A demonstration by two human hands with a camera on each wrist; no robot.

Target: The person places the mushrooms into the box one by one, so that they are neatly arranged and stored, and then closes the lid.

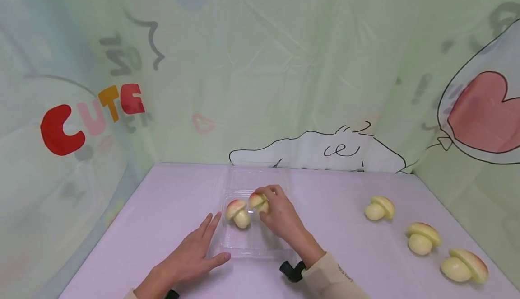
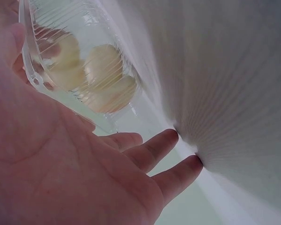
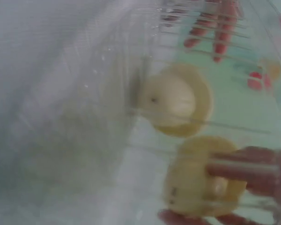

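Observation:
A clear plastic clamshell box point(image 1: 260, 253) lies on the table with its lid folded back. A toy mushroom point(image 1: 242, 219) with a reddish cap sits in its left part. Beside it my right hand point(image 1: 282, 213) grips a second mushroom point(image 1: 256, 199) between thumb and fingers, inside the box. Through the clear wall the right wrist view shows this mushroom point(image 3: 187, 180) among the fingers. My left hand point(image 1: 191, 251) is spread at the box's left side, its fingers point(image 2: 154, 147) straight and fingertips on the table cloth. It holds nothing.
At the right of the table point(image 1: 162, 199) stand three more mushrooms: a far one point(image 1: 379, 208), a middle one point(image 1: 422, 239) and a near one point(image 1: 463, 266). A printed curtain point(image 1: 252, 73) closes off the back and sides.

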